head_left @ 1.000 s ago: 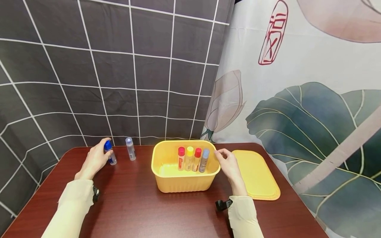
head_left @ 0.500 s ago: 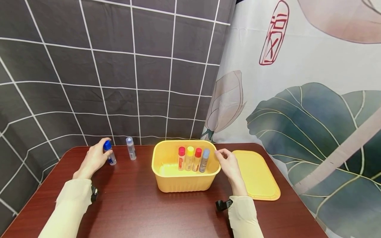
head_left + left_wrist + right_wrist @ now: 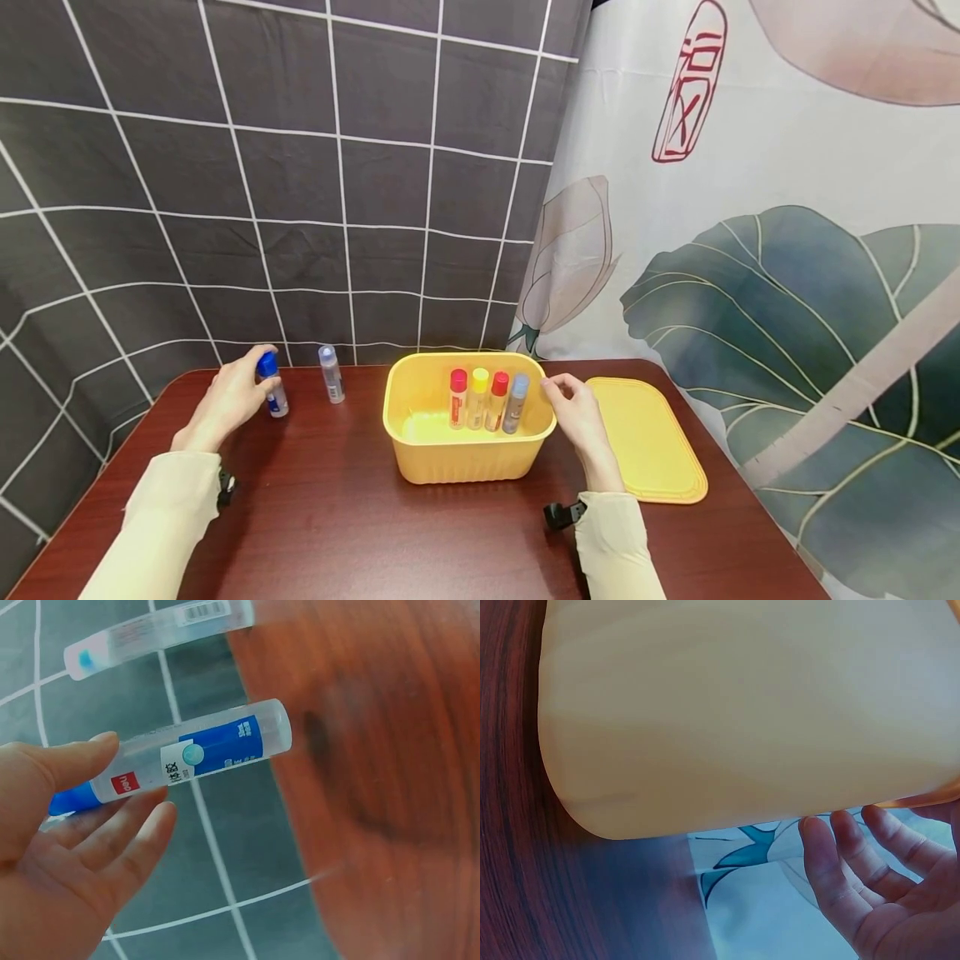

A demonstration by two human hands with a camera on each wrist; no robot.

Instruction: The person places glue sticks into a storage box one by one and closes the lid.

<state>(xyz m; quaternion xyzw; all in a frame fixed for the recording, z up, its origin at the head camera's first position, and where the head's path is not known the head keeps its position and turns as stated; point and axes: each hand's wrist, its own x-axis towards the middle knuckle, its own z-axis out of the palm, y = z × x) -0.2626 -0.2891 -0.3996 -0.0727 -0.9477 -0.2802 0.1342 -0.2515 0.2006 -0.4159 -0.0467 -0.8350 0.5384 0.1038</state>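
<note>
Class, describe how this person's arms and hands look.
The left sleeve and right sleeve are long, plain and cream. A black left wrist camera and right wrist camera are also worn. The left hand and right hand show no gloves or rings.

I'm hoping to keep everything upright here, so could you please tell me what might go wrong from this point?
The left hand grips the blue-capped bottle near its cap, so it could tilt or slip. The paler bottle standing close by might get knocked over. The four bottles standing in the yellow tub could topple if the right hand, at its rim, jolts it.
</note>
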